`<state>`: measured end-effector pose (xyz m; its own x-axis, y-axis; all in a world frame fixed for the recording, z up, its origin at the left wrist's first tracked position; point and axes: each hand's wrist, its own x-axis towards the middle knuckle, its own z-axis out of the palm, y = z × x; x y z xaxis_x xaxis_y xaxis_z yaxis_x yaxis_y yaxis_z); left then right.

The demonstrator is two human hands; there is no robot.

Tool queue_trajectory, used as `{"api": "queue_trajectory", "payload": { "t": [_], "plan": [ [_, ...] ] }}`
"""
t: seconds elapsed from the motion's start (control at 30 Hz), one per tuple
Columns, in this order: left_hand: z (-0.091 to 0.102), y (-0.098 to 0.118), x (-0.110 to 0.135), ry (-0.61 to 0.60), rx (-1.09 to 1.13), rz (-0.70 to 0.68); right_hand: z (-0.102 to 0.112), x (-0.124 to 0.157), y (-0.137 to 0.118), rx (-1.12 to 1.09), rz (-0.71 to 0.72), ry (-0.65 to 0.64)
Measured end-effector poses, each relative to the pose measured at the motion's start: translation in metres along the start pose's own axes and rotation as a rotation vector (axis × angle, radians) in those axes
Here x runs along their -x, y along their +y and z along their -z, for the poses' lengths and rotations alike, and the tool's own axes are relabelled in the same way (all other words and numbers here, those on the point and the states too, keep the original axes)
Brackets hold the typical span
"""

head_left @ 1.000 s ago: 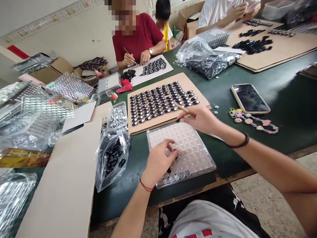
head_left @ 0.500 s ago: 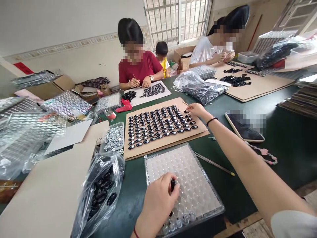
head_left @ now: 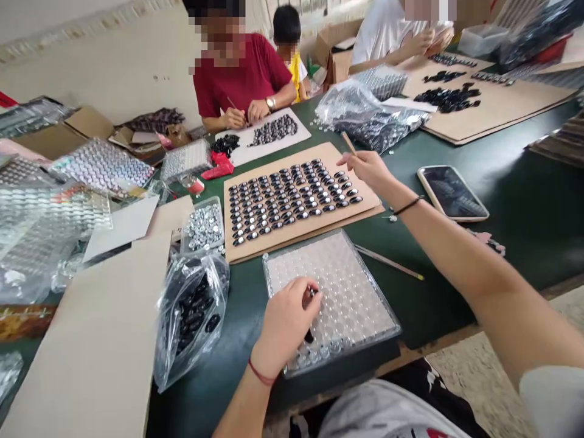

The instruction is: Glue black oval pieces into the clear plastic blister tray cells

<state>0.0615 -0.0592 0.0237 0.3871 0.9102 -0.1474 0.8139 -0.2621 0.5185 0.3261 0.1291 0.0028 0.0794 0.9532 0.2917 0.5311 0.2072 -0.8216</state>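
Note:
My left hand (head_left: pixel 292 316) rests over a clear plastic tray (head_left: pixel 351 286) with round pockets, its fingers pinched on a small black piece (head_left: pixel 312 292) that is mostly hidden. Another dark piece (head_left: pixel 309 336) shows beneath that hand, near a few clear round bits (head_left: pixel 335 347) along the tray's near edge. Between the fingers of my right hand (head_left: pixel 371 170) is a thin wooden stick (head_left: pixel 349 143), raised over the right edge of a cardboard sheet (head_left: pixel 292 234). Rows of black oval pieces with shiny centres (head_left: pixel 287 204) lie on that sheet.
To the left are a box of small silvery discs (head_left: pixel 203 226), a plastic bag of black ovals (head_left: pixel 194 316) and a large board (head_left: pixel 104 328). A phone (head_left: pixel 451 191) and a pencil-like stick (head_left: pixel 390 261) lie right. Co-workers (head_left: pixel 246 79) sit across the green table.
The view has tipped downward. My right hand has lifted off the black pieces at the sheet's right side, with the stick now more upright. My left hand stays over the tray, its fingers turned slightly.

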Motion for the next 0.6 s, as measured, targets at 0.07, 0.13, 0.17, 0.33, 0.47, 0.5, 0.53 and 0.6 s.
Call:
{"api": "queue_trajectory", "payload": {
  "t": [0.07, 0.13, 0.17, 0.33, 0.47, 0.5, 0.53, 0.6],
  "plan": [
    [-0.001, -0.002, 0.001, -0.006, 0.004, -0.022, -0.002, 0.045, -0.03, -0.212, 0.061, -0.095],
    [-0.003, -0.003, 0.003, -0.011, -0.009, -0.054, -0.005, 0.1, -0.062, -0.339, 0.056, -0.32],
    [-0.004, -0.003, 0.004, -0.008, -0.022, -0.067, -0.008, 0.127, -0.077, -0.352, 0.076, -0.46],
    [-0.005, 0.0, 0.007, 0.026, 0.007, -0.121, -0.018, 0.216, -0.116, -0.115, 0.298, -0.768],
    [-0.004, 0.0, 0.009, 0.08, 0.099, -0.165, -0.015, 0.229, -0.117, 0.105, 0.338, -0.742],
    [-0.003, 0.0, 0.009, 0.095, 0.124, -0.172, -0.013, 0.23, -0.116, 0.141, 0.348, -0.746],
    [-0.003, -0.001, 0.009, 0.104, 0.15, -0.177, -0.01, 0.23, -0.117, 0.167, 0.358, -0.754],
    [-0.002, -0.003, 0.007, 0.1, 0.213, -0.173, -0.003, 0.228, -0.121, 0.181, 0.362, -0.774]
  ]
}}
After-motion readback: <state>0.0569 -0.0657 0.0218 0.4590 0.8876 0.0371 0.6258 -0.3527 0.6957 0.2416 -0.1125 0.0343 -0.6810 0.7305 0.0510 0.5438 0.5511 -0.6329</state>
